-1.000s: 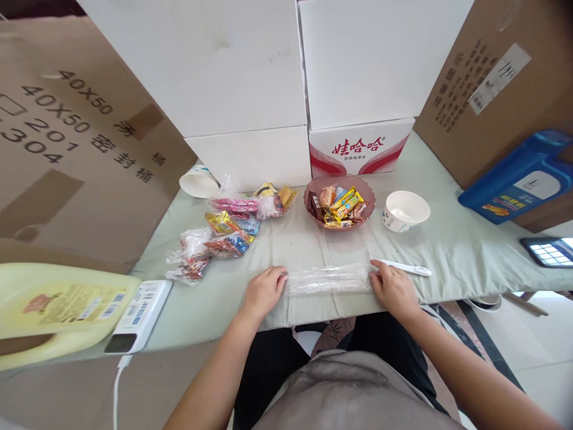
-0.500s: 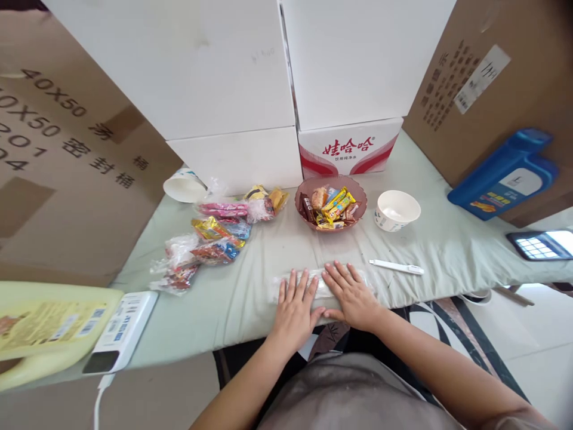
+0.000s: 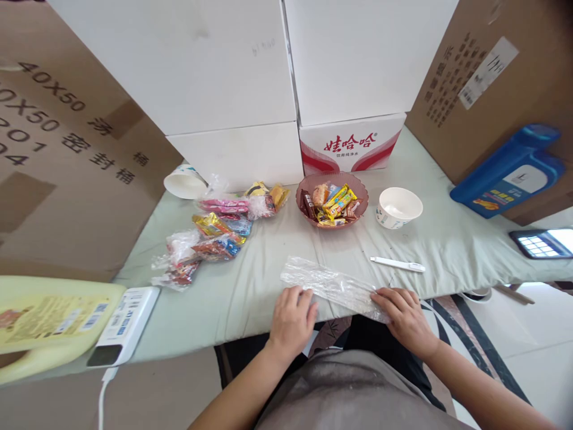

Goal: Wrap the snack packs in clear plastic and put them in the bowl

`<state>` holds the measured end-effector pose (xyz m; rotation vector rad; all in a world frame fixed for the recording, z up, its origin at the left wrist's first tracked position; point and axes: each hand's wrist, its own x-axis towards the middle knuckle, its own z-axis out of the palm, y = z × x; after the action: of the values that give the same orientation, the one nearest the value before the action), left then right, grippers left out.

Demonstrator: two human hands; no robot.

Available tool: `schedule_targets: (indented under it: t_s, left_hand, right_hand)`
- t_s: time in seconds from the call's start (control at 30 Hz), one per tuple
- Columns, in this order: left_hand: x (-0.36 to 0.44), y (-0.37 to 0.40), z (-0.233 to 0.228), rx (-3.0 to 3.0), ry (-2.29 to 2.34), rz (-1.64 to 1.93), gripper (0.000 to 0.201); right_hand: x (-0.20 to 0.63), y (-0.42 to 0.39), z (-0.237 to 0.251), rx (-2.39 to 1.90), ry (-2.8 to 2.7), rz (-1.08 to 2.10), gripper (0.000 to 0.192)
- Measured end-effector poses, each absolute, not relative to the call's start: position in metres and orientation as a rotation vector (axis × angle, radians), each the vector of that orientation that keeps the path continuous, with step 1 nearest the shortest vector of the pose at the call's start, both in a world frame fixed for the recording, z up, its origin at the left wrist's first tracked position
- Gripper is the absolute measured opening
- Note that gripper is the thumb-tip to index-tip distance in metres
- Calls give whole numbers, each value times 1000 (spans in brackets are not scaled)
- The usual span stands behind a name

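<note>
Here, one clear plastic bag (image 3: 333, 288) under left hand (image 3: 292, 319) and right hand (image 3: 405, 316), both seemingly flat, fingers loosely open.

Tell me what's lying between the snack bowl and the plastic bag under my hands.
Nothing: in the head view, only bare green cloth separates the snack bowl from the plastic bag.

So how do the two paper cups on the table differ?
The left cup lies on its side beside the snack packets; the right cup stands upright by the snack bowl. The left cup's mouth faces the front left; the right cup's faces up, showing its inside. The left cup sits against the white box; the right cup stands clear of the boxes. Both are white with small printing.
</note>
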<state>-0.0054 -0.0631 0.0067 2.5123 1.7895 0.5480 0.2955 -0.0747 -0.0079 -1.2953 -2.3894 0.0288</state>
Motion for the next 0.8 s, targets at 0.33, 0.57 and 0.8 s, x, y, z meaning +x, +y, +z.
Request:
schedule_targets:
  t_s: [0.33,0.57,0.8]
  left_hand:
    - [29,-58,3,2553,1311,842,20]
    - [21,-61,-3,2544,851,851,20]
    - [14,-59,-7,2193,989,948,36]
  right_hand:
    - [280,-95,38,-801,-2481,405,23]
    - [265,-59,75,-759,-2475,844,30]
    - [218,13,60,-1120,-2089,1079,33]
